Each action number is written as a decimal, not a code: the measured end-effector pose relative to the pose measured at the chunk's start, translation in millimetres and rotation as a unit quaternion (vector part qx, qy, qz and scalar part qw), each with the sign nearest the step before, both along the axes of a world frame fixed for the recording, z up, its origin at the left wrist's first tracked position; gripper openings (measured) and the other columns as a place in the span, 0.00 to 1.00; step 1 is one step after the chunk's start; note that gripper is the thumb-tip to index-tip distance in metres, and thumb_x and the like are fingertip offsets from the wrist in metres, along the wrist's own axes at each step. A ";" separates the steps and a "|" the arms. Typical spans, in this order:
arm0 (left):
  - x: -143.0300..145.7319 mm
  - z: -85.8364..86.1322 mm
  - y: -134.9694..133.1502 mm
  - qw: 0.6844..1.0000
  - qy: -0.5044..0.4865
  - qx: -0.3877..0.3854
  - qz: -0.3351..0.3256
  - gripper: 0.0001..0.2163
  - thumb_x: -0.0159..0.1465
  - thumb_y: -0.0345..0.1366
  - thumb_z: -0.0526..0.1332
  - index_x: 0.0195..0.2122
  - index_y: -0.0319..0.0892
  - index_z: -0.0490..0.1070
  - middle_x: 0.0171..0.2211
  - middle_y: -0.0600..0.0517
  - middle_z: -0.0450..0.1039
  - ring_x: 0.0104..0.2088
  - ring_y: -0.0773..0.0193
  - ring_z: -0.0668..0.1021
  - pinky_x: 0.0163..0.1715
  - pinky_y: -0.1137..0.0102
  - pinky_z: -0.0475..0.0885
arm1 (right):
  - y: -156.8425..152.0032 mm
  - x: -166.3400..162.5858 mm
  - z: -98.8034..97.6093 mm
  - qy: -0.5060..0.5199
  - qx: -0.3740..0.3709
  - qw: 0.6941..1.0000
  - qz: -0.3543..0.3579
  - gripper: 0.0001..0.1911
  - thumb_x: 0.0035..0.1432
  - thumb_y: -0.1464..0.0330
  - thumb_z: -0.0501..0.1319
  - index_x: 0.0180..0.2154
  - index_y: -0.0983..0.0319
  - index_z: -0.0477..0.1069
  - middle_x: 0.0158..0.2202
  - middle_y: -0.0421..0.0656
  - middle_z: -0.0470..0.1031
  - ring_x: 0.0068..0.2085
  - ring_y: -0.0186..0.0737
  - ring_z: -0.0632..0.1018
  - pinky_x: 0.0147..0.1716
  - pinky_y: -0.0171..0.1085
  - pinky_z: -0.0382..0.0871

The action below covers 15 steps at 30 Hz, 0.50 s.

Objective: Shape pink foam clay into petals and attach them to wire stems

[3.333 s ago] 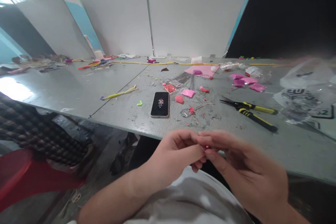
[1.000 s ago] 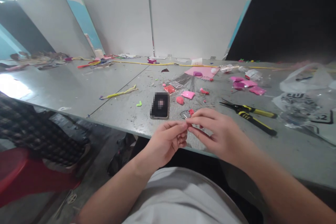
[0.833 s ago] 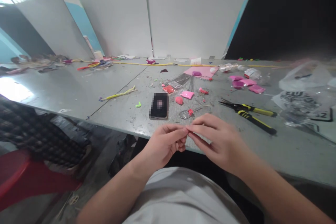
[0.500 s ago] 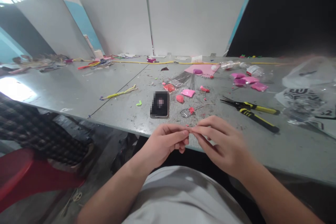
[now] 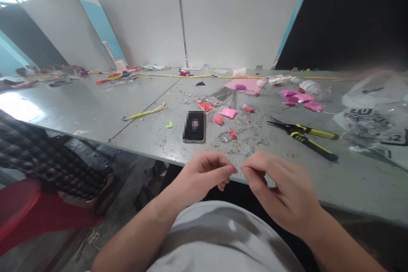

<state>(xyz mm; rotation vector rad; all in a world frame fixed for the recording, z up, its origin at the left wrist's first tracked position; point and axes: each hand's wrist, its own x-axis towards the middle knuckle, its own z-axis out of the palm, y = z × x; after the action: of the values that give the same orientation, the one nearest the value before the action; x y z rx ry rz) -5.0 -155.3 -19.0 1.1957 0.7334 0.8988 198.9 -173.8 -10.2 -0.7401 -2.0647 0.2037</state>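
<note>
In the head view, both hands hover over the near edge of the grey counter [image 5: 95, 110]. The left hand [image 5: 200, 176] has its fingers curled in, thumb and forefinger tip pressed together in a pinch; whether anything sits between them is too small to tell. The right hand [image 5: 283, 191] is just beside it, fingers bent and fingertips drawn toward each other, a narrow gap separating it from the left hand's fingertips; I cannot tell whether it holds anything either.

Just beyond the hands, on the counter, a small wire loop with a red bit [image 5: 228, 136] lies amid scattered crumbs. To its left rests a phone [image 5: 194, 126], face up. Farther back sit small pink and red packets [image 5: 228, 113] and a bundle of thin wires [image 5: 223, 93], with a pink sheet [image 5: 245, 84] behind them. To the right of the loop, yellow-handled pliers [image 5: 302, 135] lie well apart from the right hand. Clear plastic bags [image 5: 369, 119] crowd the right end. A yellow-green stem [image 5: 145, 113] lies to the left of the phone. A red chair [image 5: 38, 216] stands at lower left below the counter.
</note>
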 end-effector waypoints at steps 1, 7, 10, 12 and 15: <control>-0.1 1.6 -1.2 1.000 -0.002 -0.006 -0.007 0.13 0.62 0.41 0.72 0.31 0.36 0.77 0.21 0.55 0.69 0.24 0.73 0.71 0.27 0.76 0.68 | -0.9 -0.7 0.0 0.007 0.004 1.000 0.002 0.08 0.67 0.78 0.59 0.41 0.59 0.71 0.32 0.38 0.74 0.31 0.30 0.72 0.30 0.31 0.68; -0.6 1.3 -6.9 0.999 -0.011 -0.034 -0.028 0.10 0.60 0.37 0.72 0.28 0.37 0.75 0.20 0.55 0.70 0.22 0.73 0.71 0.25 0.76 0.66 | -2.2 -4.2 -2.6 0.022 -0.011 0.998 0.062 0.14 0.66 0.80 0.61 0.49 0.60 0.76 0.41 0.42 0.75 0.33 0.30 0.77 0.32 0.31 0.75; -0.3 -0.1 -10.1 0.998 -0.025 -0.059 -0.025 0.11 0.58 0.36 0.72 0.27 0.38 0.72 0.18 0.56 0.68 0.20 0.72 0.70 0.23 0.76 0.65 | -3.3 -3.8 -5.6 0.031 -0.020 0.995 0.092 0.19 0.66 0.81 0.60 0.54 0.58 0.77 0.44 0.44 0.73 0.34 0.30 0.77 0.31 0.31 0.75; -0.1 0.1 -12.4 0.997 -0.035 -0.066 -0.023 0.12 0.59 0.38 0.72 0.27 0.38 0.72 0.17 0.56 0.68 0.19 0.73 0.69 0.23 0.76 0.66 | -4.9 -2.9 -7.3 0.027 -0.011 0.995 0.094 0.22 0.65 0.81 0.61 0.56 0.58 0.76 0.45 0.45 0.74 0.39 0.33 0.78 0.33 0.32 0.76; -0.2 1.9 -15.3 0.997 -0.037 -0.061 -0.018 0.14 0.59 0.40 0.73 0.27 0.38 0.72 0.18 0.56 0.68 0.19 0.73 0.69 0.23 0.76 0.65 | -7.0 -1.9 -7.6 0.028 0.009 0.995 0.098 0.24 0.64 0.82 0.62 0.58 0.59 0.76 0.47 0.48 0.74 0.43 0.37 0.78 0.36 0.35 0.77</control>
<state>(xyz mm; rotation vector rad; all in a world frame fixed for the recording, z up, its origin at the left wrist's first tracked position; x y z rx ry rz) -5.2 -170.6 -17.1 1.0586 0.6952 0.8515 196.9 -180.8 -17.8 -0.5147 -2.0828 0.3129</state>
